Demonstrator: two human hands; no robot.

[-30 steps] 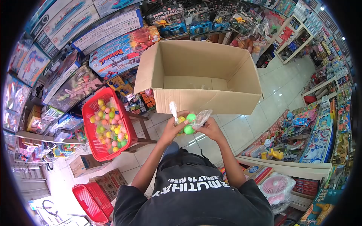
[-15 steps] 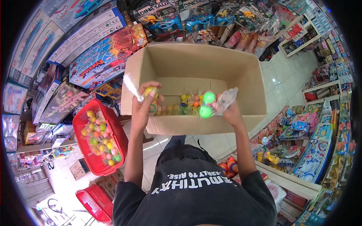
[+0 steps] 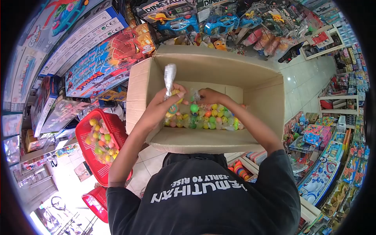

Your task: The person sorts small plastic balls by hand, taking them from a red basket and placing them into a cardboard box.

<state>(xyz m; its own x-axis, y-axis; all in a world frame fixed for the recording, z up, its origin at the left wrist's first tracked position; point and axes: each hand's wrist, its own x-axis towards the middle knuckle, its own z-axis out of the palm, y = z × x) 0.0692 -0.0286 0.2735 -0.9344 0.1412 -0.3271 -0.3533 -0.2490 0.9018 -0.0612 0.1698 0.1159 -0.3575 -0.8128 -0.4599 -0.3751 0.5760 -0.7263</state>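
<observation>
My left hand [image 3: 172, 101] is closed around a plastic bag of small colourful balls [image 3: 171, 110], whose twisted clear neck [image 3: 169, 78] sticks up above the fingers. Close beside it, my right hand [image 3: 210, 96] pinches the crumpled top of a clear bag with a green ball [image 3: 194, 108] hanging below. Both hands are inside a large open cardboard box [image 3: 263, 84]. Along the box floor lie several bagged balls [image 3: 217, 115] in yellow, green, orange and pink, partly hidden by my right forearm.
To the left stands a red plastic basket [image 3: 105, 166] with more bagged balls [image 3: 102, 139]. Another red basket [image 3: 96, 203] is below it. Boxed toys [image 3: 105, 64] are stacked at the left. Packaged toys [image 3: 313, 137] fill the right side. Tiled floor [image 3: 295, 84] shows beyond the box.
My right hand has moved left and deeper into the box with the bag of green balls, towards my left hand. My left hand has shifted slightly right with its bag.
</observation>
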